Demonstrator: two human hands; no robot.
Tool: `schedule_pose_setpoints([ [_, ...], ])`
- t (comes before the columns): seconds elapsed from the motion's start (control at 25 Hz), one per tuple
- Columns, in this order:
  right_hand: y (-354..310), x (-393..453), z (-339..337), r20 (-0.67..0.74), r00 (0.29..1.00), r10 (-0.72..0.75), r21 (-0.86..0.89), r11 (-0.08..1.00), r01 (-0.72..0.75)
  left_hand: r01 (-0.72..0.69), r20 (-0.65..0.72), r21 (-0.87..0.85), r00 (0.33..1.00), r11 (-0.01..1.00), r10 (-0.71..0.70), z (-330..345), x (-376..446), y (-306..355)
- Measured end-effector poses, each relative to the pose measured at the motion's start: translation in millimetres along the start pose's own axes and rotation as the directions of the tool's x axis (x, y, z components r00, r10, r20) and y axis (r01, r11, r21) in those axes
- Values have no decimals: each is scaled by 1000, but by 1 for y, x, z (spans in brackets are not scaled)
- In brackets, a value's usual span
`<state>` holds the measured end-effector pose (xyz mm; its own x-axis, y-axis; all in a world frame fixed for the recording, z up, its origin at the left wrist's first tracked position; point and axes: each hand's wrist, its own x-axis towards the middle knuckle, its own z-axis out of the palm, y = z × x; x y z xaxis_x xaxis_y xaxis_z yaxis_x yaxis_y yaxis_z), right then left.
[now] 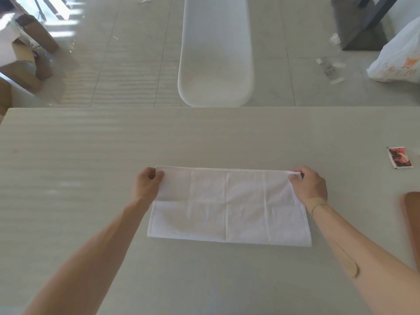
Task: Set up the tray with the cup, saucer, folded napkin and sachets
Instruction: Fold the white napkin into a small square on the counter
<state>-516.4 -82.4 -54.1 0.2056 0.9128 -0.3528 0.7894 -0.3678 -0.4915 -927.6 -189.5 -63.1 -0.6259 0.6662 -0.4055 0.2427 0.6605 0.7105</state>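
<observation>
A white cloth napkin (229,205) lies flat mid-surface, creased into a grid, its far part folded over toward the near edge. A red-printed sachet (399,157) lies flat far right; a brown tray (412,214) edge shows at the right border.

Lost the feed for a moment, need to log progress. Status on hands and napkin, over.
Left hand and right hand each pinch a far corner of the napkin. Napkin flat on table, mid-fold. Sachet far right, nothing in the way.
</observation>
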Motion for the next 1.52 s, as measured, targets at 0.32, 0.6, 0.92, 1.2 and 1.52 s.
schedule_pose_setpoints([
  [0.32,3,10,-4,-20,1000,-6,-45,999,5,-66,-30,430,996,901,87,5,3,5],
  [0.6,-6,-13,-1,-224,952,-207,-253,956,148,-111,-58,647,979,754,194,-1,-19,19],
  [0.92,-17,-145,93,175,730,-660,-412,625,663,-703,384,550,693,452,611,102,-149,1],
  [1.2,13,-135,94,163,876,-455,-469,745,474,-615,383,633,777,470,501,95,-143,-38],
  [1.52,69,-114,48,20,961,-276,-475,843,252,-496,286,701,854,512,435,27,-123,-75],
])
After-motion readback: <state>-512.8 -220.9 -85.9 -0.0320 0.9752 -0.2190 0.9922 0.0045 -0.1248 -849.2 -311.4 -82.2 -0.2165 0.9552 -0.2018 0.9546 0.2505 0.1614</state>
